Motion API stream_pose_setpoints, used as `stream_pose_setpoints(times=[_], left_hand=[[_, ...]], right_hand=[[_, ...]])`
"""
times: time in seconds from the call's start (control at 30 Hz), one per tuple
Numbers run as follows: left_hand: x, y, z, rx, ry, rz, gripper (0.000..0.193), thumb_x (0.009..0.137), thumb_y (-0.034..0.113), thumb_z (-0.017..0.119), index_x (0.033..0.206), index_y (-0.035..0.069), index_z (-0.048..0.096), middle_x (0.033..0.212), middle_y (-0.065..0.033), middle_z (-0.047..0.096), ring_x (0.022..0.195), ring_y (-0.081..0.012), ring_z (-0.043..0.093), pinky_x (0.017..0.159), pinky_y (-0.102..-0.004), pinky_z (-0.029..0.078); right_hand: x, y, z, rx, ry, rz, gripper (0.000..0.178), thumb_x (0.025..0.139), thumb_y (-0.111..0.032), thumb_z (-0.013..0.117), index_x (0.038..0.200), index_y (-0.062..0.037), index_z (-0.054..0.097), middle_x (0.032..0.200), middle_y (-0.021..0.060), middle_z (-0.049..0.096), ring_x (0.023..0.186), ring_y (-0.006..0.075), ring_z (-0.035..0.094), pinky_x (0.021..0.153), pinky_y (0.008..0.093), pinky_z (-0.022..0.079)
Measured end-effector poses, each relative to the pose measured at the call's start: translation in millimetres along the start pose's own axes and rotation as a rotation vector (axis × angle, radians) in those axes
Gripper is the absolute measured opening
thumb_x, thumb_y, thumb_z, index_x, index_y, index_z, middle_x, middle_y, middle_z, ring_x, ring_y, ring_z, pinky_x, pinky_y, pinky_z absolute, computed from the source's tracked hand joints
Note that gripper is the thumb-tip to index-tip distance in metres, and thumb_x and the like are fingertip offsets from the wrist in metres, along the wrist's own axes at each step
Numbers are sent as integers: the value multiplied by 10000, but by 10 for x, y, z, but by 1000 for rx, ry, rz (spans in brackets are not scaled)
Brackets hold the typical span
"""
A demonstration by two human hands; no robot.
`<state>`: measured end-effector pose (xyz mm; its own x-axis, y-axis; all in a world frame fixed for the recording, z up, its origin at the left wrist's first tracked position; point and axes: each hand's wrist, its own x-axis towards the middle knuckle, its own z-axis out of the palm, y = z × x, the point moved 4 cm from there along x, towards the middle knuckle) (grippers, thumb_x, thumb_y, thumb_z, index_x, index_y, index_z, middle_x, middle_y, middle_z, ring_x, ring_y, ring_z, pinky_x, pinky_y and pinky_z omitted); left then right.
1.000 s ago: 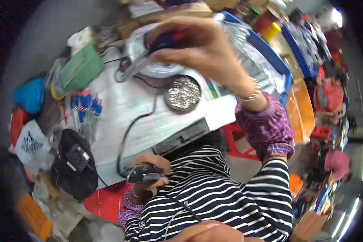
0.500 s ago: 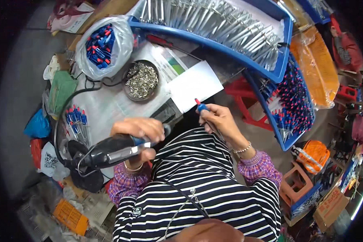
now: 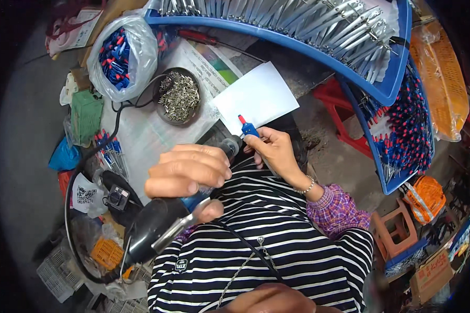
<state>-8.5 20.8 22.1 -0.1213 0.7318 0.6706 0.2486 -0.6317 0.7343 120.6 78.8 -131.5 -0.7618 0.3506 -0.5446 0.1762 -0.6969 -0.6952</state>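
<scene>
On bench [image 3: 136, 138], paper sheet [image 3: 266, 96] at near edge, with bowl [image 3: 195, 112] of metal pins [image 3: 178, 96] to its left, plastic bag [image 3: 145, 57] toward far left corner; tray [image 3: 391, 91] behind.

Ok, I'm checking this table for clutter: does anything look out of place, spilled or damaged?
One small thing: the cord of the black power tool in the left hand seems to loop over the rim of the bowl of metal pieces, an untidy spot for a cable. Otherwise, no obvious spill or damage.

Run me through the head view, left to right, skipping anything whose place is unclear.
Green box → left hand → right hand → red stool → orange basket.
</scene>
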Motion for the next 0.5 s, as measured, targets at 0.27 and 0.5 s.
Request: stream_pose_setpoints(times=[0.27,0.5], left_hand=[[12,-82,16,-18,13,-10,431,802,176,710,970,55,332,733,-150,589,554,-273,625,475,-387,543],[226,-70,134,-111,-201,-111,391,749,75,732,911,51,377,735,-179,614,552,-280,630,482,-366,546]], right_hand=[[-27,-35,-2,-48,3,81,159,874,-148,625,887,10,645,687,36,640,462,22,484,391,171,360],[-46,-49,25,-54,-9,58,171,872,-164,638,889,6,651,677,17,631,464,19,484,394,167,359]])
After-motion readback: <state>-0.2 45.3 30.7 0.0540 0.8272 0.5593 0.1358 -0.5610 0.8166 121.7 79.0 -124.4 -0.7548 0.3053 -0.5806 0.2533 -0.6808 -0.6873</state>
